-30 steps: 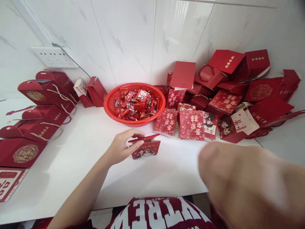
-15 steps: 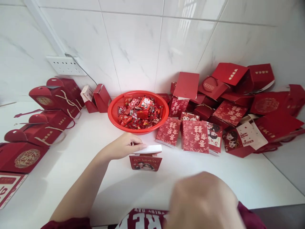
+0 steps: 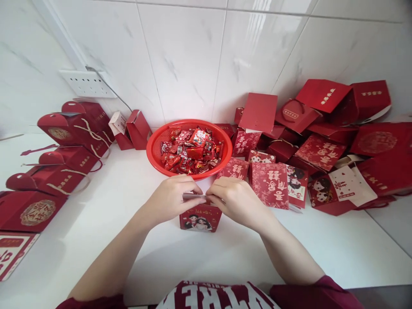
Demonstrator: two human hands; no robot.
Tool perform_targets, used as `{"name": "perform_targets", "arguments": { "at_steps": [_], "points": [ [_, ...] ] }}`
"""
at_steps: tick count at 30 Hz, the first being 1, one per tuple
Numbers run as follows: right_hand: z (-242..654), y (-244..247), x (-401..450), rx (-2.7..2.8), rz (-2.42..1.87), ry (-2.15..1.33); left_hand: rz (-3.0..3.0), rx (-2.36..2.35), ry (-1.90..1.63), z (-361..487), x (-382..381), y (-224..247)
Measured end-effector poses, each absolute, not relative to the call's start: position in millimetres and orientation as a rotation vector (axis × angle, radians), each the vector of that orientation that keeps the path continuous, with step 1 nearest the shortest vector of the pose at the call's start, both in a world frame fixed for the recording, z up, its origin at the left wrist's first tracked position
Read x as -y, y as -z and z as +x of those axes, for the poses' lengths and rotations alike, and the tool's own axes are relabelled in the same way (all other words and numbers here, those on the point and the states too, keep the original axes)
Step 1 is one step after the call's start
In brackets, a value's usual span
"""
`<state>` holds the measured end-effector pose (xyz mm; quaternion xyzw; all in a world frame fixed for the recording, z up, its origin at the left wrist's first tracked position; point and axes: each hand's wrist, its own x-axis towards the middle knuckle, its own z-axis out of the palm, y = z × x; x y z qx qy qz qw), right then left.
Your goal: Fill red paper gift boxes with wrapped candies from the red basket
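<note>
A small red gift box (image 3: pixel 200 219) with a printed cartoon couple stands upright on the white table. At the top left of its lid flap, my left hand (image 3: pixel 175 195) pinches the edge between thumb and fingers. My right hand (image 3: pixel 234 199) grips the same flap from the right, its fingers closed at the edge. The flap is raised, and both hands partly cover the box's top. Just behind them sits a red plastic basket (image 3: pixel 150 159) filled with wrapped candies (image 3: pixel 193 150).
Red handled boxes (image 3: pixel 64 171) line the left side. Two small open boxes (image 3: pixel 137 128) stand by the wall, below a socket strip (image 3: pixel 85 83). On the right is a heap of red gift boxes (image 3: pixel 322 150), with flat patterned boxes (image 3: pixel 270 184) at its near side.
My right hand has come from the near right, close to my body, to the box's flap. The flap has tipped from showing its white side to nearly edge-on. The view has shifted slightly.
</note>
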<state>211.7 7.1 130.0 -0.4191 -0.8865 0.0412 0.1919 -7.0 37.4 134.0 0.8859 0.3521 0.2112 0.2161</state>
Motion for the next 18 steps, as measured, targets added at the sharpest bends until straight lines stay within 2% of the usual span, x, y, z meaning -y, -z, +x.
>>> {"name": "perform_targets", "arguments": {
  "at_steps": [5, 9, 14, 18],
  "points": [
    [206.2, -128.7, -13.4, 2.453, -1.079, 0.007, 2.512, -1.065, -0.69, -9.2, -32.9, -133.2],
    [205.4, -123.2, -19.3, 2.39, -1.059, -0.2, 2.359, -1.089, -0.652, -6.8, -38.4, -128.7],
    [214.9, -123.6, -22.1, 2.415, -1.09, -0.436, 2.153, -0.873, -0.532, -8.4, -47.2, -129.1],
    [222.1, -130.3, -16.9, 2.45, -1.197, -0.51, 2.236, -0.873, -0.363, -18.4, -44.7, -139.9]
  ]
}}
